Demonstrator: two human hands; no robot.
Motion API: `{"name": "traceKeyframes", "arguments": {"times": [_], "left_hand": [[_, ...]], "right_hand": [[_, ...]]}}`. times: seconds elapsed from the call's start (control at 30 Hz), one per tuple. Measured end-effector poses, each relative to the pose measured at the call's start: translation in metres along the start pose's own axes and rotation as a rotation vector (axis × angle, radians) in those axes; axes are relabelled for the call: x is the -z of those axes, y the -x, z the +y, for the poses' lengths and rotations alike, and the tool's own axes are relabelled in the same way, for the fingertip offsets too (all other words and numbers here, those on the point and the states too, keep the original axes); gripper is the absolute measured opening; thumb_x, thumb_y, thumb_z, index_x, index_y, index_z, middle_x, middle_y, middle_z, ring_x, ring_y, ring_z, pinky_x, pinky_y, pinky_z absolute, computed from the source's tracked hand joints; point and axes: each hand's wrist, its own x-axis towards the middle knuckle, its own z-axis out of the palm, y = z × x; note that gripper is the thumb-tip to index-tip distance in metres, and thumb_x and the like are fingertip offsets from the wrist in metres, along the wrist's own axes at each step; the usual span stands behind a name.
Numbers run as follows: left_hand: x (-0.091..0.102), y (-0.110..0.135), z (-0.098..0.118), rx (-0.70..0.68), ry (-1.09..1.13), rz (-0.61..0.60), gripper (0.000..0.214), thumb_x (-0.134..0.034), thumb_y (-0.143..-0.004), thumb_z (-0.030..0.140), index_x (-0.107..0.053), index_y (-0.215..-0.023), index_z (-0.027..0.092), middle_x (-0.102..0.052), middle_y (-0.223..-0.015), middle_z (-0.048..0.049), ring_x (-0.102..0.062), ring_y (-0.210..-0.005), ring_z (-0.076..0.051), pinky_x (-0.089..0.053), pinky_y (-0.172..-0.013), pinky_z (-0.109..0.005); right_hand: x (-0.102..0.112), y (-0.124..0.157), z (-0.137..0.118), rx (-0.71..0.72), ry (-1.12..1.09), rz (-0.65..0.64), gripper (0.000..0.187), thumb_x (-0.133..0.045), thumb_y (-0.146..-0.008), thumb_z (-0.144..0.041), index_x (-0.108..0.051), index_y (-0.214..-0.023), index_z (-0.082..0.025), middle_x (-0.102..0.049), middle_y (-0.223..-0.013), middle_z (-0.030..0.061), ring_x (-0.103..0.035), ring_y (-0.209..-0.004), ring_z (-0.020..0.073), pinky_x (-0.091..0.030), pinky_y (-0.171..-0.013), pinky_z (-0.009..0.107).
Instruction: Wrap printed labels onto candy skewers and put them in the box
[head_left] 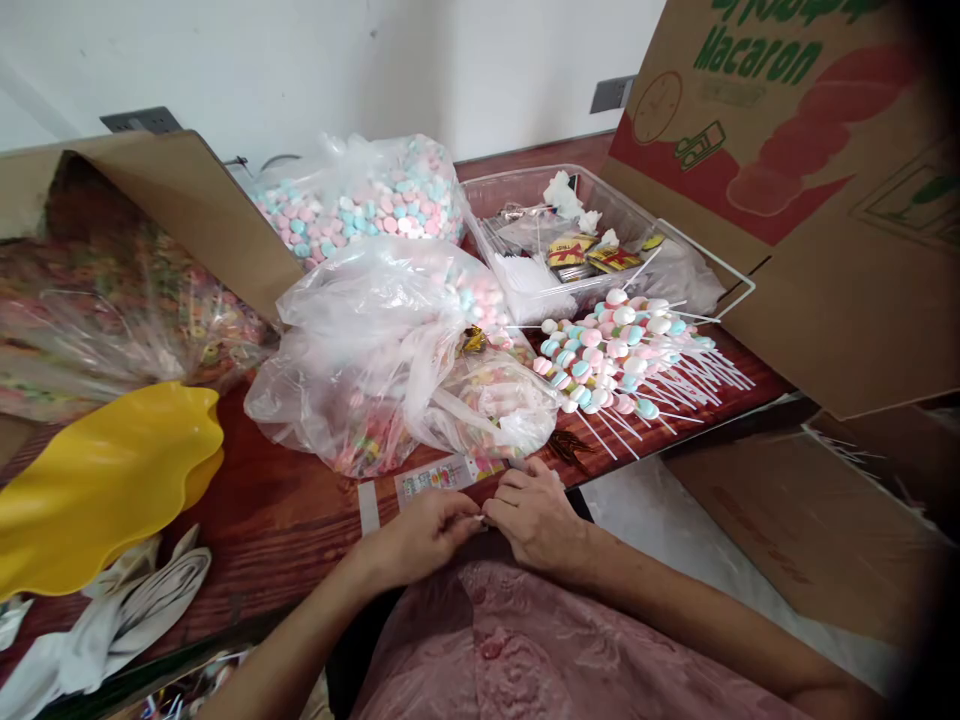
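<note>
At the table's front edge my left hand [427,533] and my right hand [536,520] meet, thumbs and fingers closed. A tiny whitish bit shows between the fingertips, too small to name. Just beyond them a printed plastic wrapper [431,480] lies on the table. Past it sit a clear bag of wrapped candies [491,400] and a larger plastic bag [360,330] with colourful sweets inside. Right of these, candy sticks [592,345] topped with pink, blue and white pieces lie in a pile. Gold twist ties [570,448] rest close to my right hand.
A yellow wavy tray [112,470] and a folded white cloth [142,610] are at the left. Behind stand an open carton [217,220], a bag of pastel candies [382,215] and a clear plastic bin [517,180]. A printed cardboard box [810,300] rises at the right.
</note>
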Motion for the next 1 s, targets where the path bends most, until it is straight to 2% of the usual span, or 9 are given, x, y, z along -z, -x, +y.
{"name": "traceKeyframes", "arguments": {"times": [0.1,0.2,0.27,0.33,0.43,0.63,0.77,0.9,1.0], "left_hand": [[-0.013,0.003,0.001,-0.1,-0.525,0.241,0.024,-0.043,-0.09,0.016,-0.066,-0.082,0.016,-0.065,-0.082,-0.0086,-0.058,-0.079,-0.02,-0.043,-0.076,-0.033],[-0.014,0.004,-0.005,-0.128,-0.639,0.337,0.026,-0.042,-0.093,0.015,-0.065,-0.082,0.016,-0.064,-0.081,-0.008,-0.058,-0.078,-0.02,-0.04,-0.072,-0.031],[-0.01,0.004,-0.01,-0.126,-0.579,0.403,0.029,-0.04,-0.097,0.02,-0.063,-0.079,0.016,-0.064,-0.08,-0.0076,-0.056,-0.073,-0.018,-0.037,-0.067,-0.029],[-0.006,0.002,-0.012,-0.132,-0.485,0.455,0.033,-0.039,-0.099,0.025,-0.062,-0.077,0.016,-0.063,-0.08,-0.0072,-0.054,-0.071,-0.017,-0.035,-0.065,-0.028],[-0.008,-0.001,-0.011,-0.171,-0.363,0.481,0.033,-0.039,-0.1,0.027,-0.061,-0.078,0.016,-0.061,-0.078,-0.0054,-0.053,-0.071,-0.016,-0.035,-0.065,-0.027],[-0.016,-0.002,-0.01,-0.193,-0.277,0.483,0.031,-0.039,-0.1,0.028,-0.063,-0.083,0.016,-0.061,-0.079,-0.0045,-0.052,-0.072,-0.015,-0.036,-0.067,-0.027],[-0.012,0.002,-0.011,-0.165,-0.23,0.483,0.032,-0.039,-0.1,0.028,-0.061,-0.08,0.016,-0.06,-0.077,-0.004,-0.05,-0.071,-0.015,-0.034,-0.067,-0.027],[-0.006,0.0,-0.006,-0.157,-0.062,0.45,0.033,-0.041,-0.098,0.03,-0.06,-0.075,0.016,-0.055,-0.071,-0.001,-0.046,-0.068,-0.013,-0.033,-0.065,-0.026],[-0.005,-0.005,0.002,-0.14,0.122,0.42,0.032,-0.045,-0.095,0.033,-0.059,-0.072,0.016,-0.051,-0.068,0.0007,-0.044,-0.067,-0.012,-0.032,-0.064,-0.025]], "right_hand": [[-0.003,0.009,-0.003,-0.114,-0.028,-0.013,0.015,-0.055,-0.089,-0.018,-0.062,-0.076,-0.019,-0.064,-0.067,0.0006,-0.049,-0.071,0.0157,-0.025,-0.068,0.035],[0.008,0.021,0.005,-0.259,-0.024,0.073,0.013,-0.055,-0.093,-0.021,-0.068,-0.092,-0.02,-0.069,-0.083,0.0031,-0.055,-0.081,0.0171,-0.029,-0.072,0.035],[0.016,0.029,0.018,-0.383,0.08,0.161,0.012,-0.057,-0.094,-0.023,-0.069,-0.093,-0.022,-0.069,-0.091,0.0045,-0.055,-0.087,0.0186,-0.032,-0.077,0.036],[0.022,0.034,0.031,-0.477,0.224,0.2,0.011,-0.061,-0.091,-0.025,-0.071,-0.085,-0.023,-0.068,-0.095,0.0049,-0.055,-0.091,0.0211,-0.033,-0.08,0.038],[0.021,0.033,0.046,-0.523,0.361,0.149,0.014,-0.065,-0.088,-0.028,-0.07,-0.076,-0.022,-0.065,-0.102,0.0065,-0.051,-0.101,0.026,-0.032,-0.082,0.042],[0.008,0.023,0.052,-0.544,0.371,0.09,0.017,-0.059,-0.088,-0.018,-0.066,-0.073,-0.019,-0.063,-0.111,0.0094,-0.048,-0.107,0.0286,-0.032,-0.084,0.045],[0.012,0.026,0.059,-0.579,0.203,0.091,0.016,-0.056,-0.089,-0.019,-0.065,-0.076,-0.018,-0.059,-0.119,0.0115,-0.046,-0.114,0.0317,-0.037,-0.089,0.049],[0.032,0.031,0.075,-0.583,-0.107,0.268,0.016,-0.055,-0.091,-0.025,-0.062,-0.077,-0.02,-0.055,-0.119,0.0112,-0.049,-0.118,0.0292,-0.039,-0.098,0.051],[0.049,0.031,0.087,-0.629,-0.357,0.376,0.015,-0.058,-0.091,-0.03,-0.063,-0.08,-0.02,-0.057,-0.115,0.0092,-0.051,-0.118,0.0268,-0.04,-0.1,0.047]]}}
